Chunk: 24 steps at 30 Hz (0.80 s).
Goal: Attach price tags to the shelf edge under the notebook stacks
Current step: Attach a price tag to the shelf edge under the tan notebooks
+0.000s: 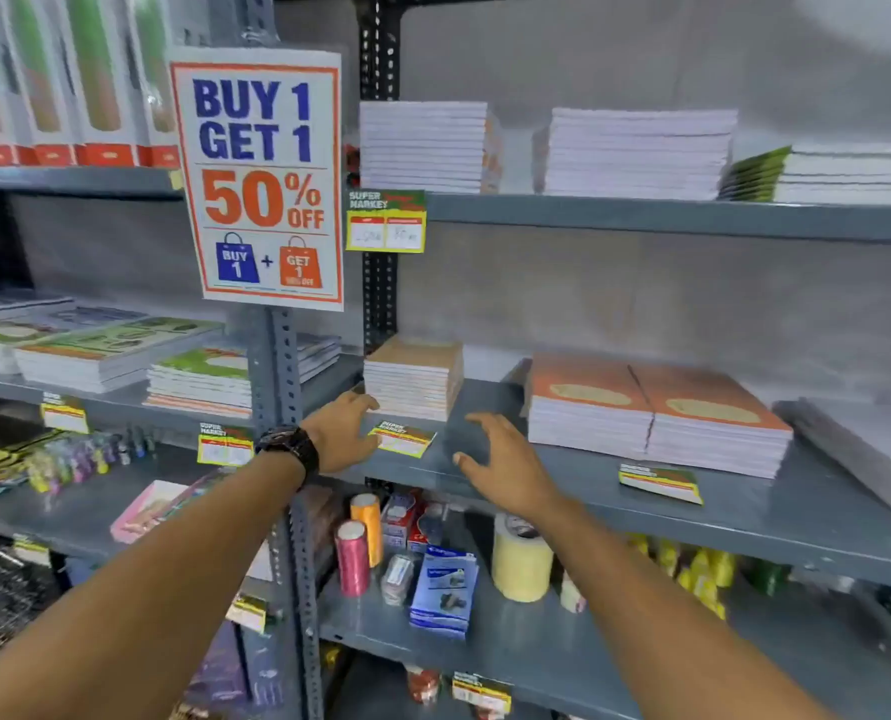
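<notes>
Price tag (402,438) lies on shelf (744,517) between open left hand (342,433) and right hand (505,470).

Both hands reach onto the middle shelf (744,517): the left hand (342,433), a black watch (290,449) on its wrist, lies open with its fingertips touching a price tag (402,439) flat on the shelf just right of it, and a small notebook stack (413,379) stands just beyond. The right hand (505,467) hovers open with fingers spread, just right of that tag, and to its right are a wide orange-covered stack (656,413) and a second tag (660,483) at the shelf's front edge. Above the left hand hangs a "BUY 1 GET 1" sign (264,184), with another tag (386,220) on the upper shelf edge beside it.
</notes>
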Each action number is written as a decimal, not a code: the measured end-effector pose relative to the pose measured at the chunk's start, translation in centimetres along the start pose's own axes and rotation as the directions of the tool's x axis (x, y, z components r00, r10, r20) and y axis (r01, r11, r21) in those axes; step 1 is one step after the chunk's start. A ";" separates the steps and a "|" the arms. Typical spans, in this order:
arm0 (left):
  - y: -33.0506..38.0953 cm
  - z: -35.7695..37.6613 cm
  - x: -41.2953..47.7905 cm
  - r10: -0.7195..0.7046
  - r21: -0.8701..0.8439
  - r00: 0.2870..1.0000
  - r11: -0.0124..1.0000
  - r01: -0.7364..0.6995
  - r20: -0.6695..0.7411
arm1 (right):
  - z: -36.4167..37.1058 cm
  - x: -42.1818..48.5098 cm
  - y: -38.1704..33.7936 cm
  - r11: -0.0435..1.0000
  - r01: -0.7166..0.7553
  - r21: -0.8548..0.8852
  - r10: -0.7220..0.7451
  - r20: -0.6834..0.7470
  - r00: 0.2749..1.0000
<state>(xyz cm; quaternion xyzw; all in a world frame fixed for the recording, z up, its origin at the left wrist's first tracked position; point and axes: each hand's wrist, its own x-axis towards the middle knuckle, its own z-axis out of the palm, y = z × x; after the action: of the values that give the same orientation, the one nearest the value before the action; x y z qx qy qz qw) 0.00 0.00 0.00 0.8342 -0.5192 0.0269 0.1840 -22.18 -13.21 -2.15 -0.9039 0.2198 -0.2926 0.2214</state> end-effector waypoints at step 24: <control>-4.9 5.4 9.2 -0.140 -0.666 0.989 0.734 0.130 0.039 | 8.7 9.8 0.5 0.880 -0.415 0.230 0.413 0.059 0.909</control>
<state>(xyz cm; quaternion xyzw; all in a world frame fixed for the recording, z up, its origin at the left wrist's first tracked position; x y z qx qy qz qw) 7.68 -7.73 -4.21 0.7485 -0.4314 -0.1679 0.4748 -9.74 -16.37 -4.52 -0.8042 0.3704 -0.2587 0.3860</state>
